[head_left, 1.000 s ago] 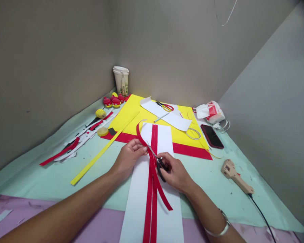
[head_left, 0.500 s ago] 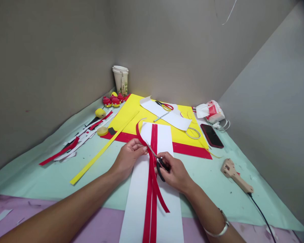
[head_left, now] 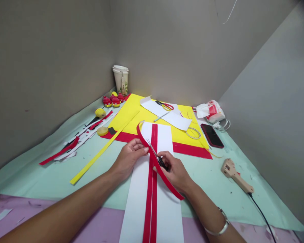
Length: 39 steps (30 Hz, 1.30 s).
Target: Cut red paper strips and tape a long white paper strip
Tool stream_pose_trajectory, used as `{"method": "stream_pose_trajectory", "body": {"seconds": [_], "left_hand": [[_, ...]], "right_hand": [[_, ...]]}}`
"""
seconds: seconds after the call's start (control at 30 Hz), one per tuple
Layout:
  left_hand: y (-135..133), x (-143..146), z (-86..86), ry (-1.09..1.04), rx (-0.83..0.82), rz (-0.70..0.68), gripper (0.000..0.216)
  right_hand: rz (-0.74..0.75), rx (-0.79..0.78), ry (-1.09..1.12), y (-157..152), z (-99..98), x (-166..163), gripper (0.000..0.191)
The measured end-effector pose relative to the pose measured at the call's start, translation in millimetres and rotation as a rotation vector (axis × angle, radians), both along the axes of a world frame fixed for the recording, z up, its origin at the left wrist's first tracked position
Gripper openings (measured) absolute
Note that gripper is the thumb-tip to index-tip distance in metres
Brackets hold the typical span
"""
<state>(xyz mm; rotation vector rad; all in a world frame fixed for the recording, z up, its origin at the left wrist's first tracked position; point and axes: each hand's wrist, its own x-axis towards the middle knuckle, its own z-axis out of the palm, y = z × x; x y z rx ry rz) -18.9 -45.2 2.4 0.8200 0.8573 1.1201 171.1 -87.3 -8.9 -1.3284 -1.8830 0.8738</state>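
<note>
A long white sheet (head_left: 139, 189) with two red stripes down its middle lies in front of me. My left hand (head_left: 130, 157) pinches a loose red strip (head_left: 164, 179) against the sheet near its upper part. My right hand (head_left: 174, 170) grips small black-handled scissors (head_left: 158, 158), blades pointing up-left toward the left fingers, along the strip. The freed end of the strip curves out to the lower right over my right wrist.
Behind lie a yellow sheet (head_left: 131, 116) on a red one, a long yellow strip (head_left: 101, 153), red-handled scissors (head_left: 166, 107), a tape ring (head_left: 193, 133), a phone (head_left: 212, 135), a tissue pack (head_left: 210, 111), a glue gun (head_left: 235, 177), paper scraps (head_left: 76, 141), red ornaments (head_left: 112, 100) and cups (head_left: 121, 79).
The loose lower end of the red strip has swung from the sheet's middle out to the right, across my right wrist. The scissors have shifted slightly up along the strip.
</note>
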Motion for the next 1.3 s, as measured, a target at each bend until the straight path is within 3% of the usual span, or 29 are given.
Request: {"method": "stream_pose_trajectory", "body": {"seconds": [0.23, 0.43, 0.8, 1.3], "left_hand": [[-0.9, 0.1, 1.9, -0.014, 0.006, -0.054, 0.034], [-1.3, 1.2, 3.9, -0.024, 0.009, -0.007, 0.030], [-0.4, 2.5, 5.3, 0.012, 0.038, 0.022, 0.028], [-0.4, 2.7, 2.3, 0.028, 0.055, -0.022, 0.026]], "right_hand": [[0.017, -0.002, 0.022, 0.9, 0.2, -0.3, 0.035], [0.012, 0.051, 0.017, 2.2, -3.3, 1.0, 0.041], [0.022, 0.025, -0.008, 2.1, -0.5, 0.0, 0.037], [0.062, 0.028, -0.051, 0.8, 2.4, -0.5, 0.044]]}}
